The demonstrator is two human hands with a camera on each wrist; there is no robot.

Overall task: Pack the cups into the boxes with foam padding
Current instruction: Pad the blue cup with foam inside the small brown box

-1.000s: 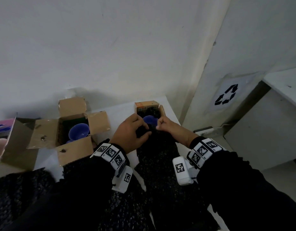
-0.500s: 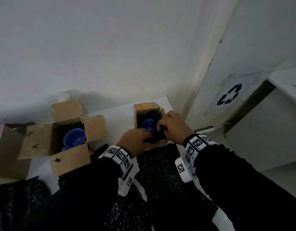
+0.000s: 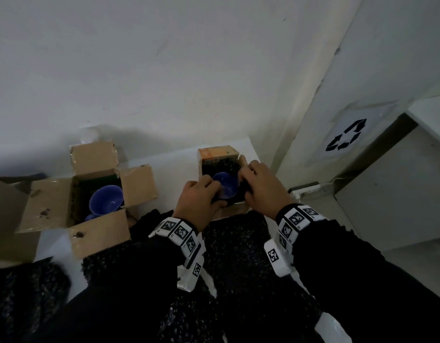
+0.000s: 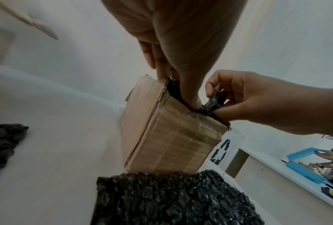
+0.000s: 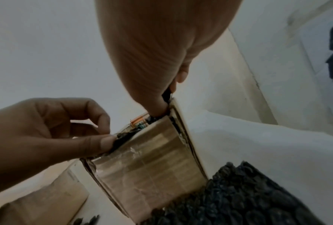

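A small open cardboard box (image 3: 219, 157) stands at the table's far right and holds a blue cup (image 3: 226, 186) lined with black foam padding (image 3: 230, 167). My left hand (image 3: 214, 193) pinches the padding at the box's near-left rim. My right hand (image 3: 243, 184) pinches a fold of the padding (image 4: 214, 102) at the right rim. In the wrist views the fingers of both hands dip into the top of the box (image 4: 171, 137) (image 5: 152, 159). A larger open box (image 3: 53, 204) to the left holds another blue cup (image 3: 106, 201).
Black padding sheets (image 3: 238, 256) lie on the white table (image 3: 174, 164) just in front of the small box. Another cardboard box (image 3: 6, 219) sits at the far left. A wall stands close behind, and a white cabinet with a recycling sign (image 3: 345, 137) is on the right.
Both hands have moved forward from the near side of the small box to either side of the cup, taking the padding down into the box.
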